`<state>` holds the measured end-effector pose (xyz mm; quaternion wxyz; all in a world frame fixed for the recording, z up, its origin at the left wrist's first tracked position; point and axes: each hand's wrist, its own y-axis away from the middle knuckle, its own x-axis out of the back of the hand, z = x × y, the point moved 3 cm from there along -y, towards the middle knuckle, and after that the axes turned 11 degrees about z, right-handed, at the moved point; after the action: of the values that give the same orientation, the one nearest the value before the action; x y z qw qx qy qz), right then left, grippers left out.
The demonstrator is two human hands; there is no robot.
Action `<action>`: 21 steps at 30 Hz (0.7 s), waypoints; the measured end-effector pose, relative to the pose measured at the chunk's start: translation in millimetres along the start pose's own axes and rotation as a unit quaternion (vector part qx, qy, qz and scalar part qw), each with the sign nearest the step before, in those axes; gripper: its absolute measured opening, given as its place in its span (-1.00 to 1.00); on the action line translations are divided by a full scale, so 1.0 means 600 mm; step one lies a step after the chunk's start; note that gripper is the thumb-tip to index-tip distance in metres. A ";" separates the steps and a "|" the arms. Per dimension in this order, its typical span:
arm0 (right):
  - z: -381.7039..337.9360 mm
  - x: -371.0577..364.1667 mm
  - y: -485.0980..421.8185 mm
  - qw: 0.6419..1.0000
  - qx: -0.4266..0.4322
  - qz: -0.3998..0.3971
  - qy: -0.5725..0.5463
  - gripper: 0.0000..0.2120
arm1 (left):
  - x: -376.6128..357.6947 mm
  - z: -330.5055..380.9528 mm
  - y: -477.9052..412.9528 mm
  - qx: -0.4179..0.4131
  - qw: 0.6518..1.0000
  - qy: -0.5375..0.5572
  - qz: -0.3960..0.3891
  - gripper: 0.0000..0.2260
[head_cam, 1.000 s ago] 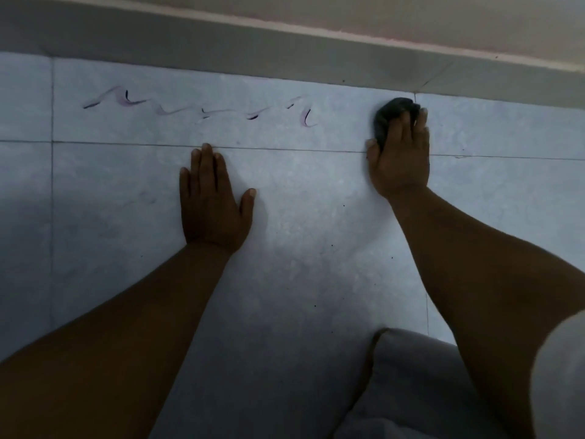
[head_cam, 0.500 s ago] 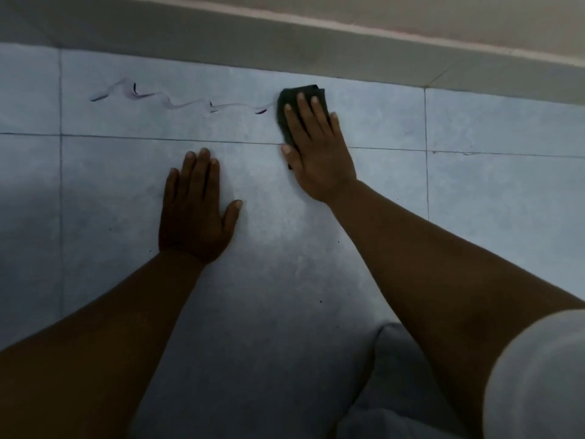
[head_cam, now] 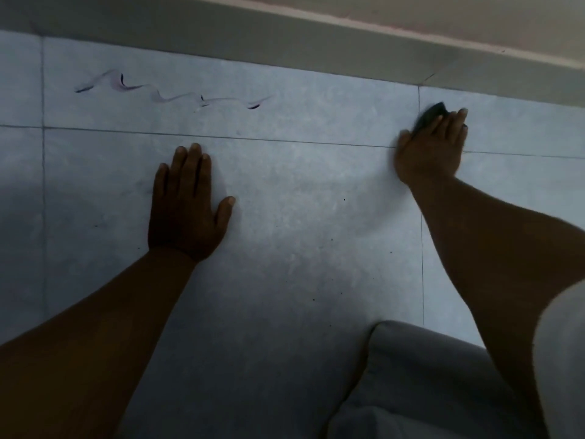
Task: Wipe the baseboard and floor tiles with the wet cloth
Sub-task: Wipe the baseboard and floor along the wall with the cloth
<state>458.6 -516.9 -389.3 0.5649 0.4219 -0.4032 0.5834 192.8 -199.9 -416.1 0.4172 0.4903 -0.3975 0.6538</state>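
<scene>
My right hand presses a dark cloth flat on the pale grey floor tiles, close to the vertical grout line at the right and just below the grey baseboard. Most of the cloth is hidden under my fingers. My left hand lies flat on the tile with fingers spread, holding nothing. A wavy dark ink mark with smeared purple edges runs across the far tile, left of the cloth.
The wall rises above the baseboard. My knee in grey fabric rests on the floor at the lower right. Small dark specks dot the tile between my arms.
My right hand slid the cloth rightward from the mark's right end back to the grout line. The rightmost stroke of the mark is gone. My left hand stayed planted.
</scene>
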 end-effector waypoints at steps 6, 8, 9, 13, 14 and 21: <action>-0.115 0.018 0.028 0.983 0.121 0.043 -0.130 -0.28 | 0.002 0.001 0.000 -0.003 1.000 -0.006 0.001 -0.33; -0.118 0.014 0.065 0.973 0.151 0.047 -0.166 -0.33 | 0.002 0.002 0.001 -0.004 1.000 -0.006 0.002 -0.33; -0.107 0.010 0.079 0.970 0.160 0.052 -0.177 -0.36 | 0.002 0.002 0.002 -0.003 1.000 -0.009 0.001 -0.33; -0.009 -0.023 0.080 0.976 0.111 0.053 -0.179 -0.38 | 0.003 0.034 -0.006 -0.014 1.000 -0.012 -0.003 -0.36; 0.013 -0.030 0.070 0.979 0.088 0.047 -0.176 -0.37 | -0.002 0.057 -0.010 -0.037 0.999 -0.004 -0.003 -0.37; 0.008 -0.026 -0.022 0.986 0.012 0.038 -0.159 -0.31 | -0.035 0.142 -0.017 -0.047 0.999 -0.010 -0.024 -0.32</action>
<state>472.2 -525.8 -402.9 0.4660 0.5001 -0.4969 0.5347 232.5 -279.0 -418.0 0.4510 0.4864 -0.4203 0.6192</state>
